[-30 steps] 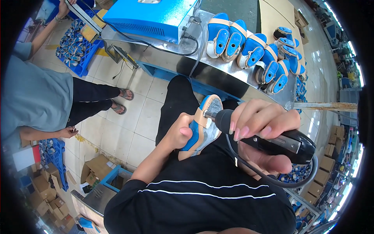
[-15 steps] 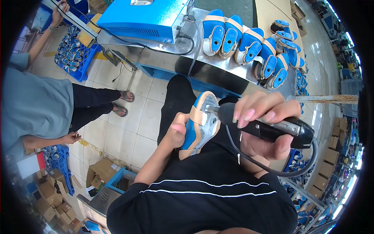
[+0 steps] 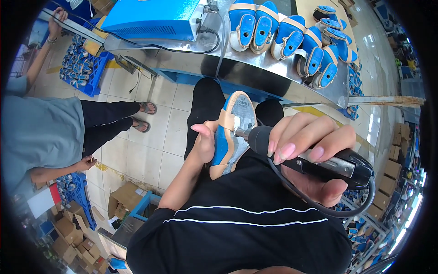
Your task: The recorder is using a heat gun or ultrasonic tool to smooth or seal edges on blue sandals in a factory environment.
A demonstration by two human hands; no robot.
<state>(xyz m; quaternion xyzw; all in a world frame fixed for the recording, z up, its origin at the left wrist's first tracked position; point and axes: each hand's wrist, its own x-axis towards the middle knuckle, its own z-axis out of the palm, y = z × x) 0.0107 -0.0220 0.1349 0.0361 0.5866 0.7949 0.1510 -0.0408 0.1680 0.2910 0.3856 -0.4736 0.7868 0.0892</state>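
Observation:
My left hand grips a blue and tan shoe in front of my lap, its grey underside turned up and to the right. My left thumb sticks out while the fingers wrap behind the shoe. My right hand is closed round a corded electric screwdriver with a black body and a metal lever. Its metal tip meets the shoe's underside near the tan strap; whether a screw sits under it I cannot make out. The cable loops from the tool's rear end under my right hand.
Several blue and tan shoes stand on the metal workbench ahead, beside a blue box-shaped machine with cables. A person in a grey-blue shirt stands at left near blue crates of parts. Cardboard boxes lie at lower left.
The screwdriver tip has moved down the shoe's underside, from the upper end toward the middle by the tan strap. The tool and my right hand have shifted slightly lower.

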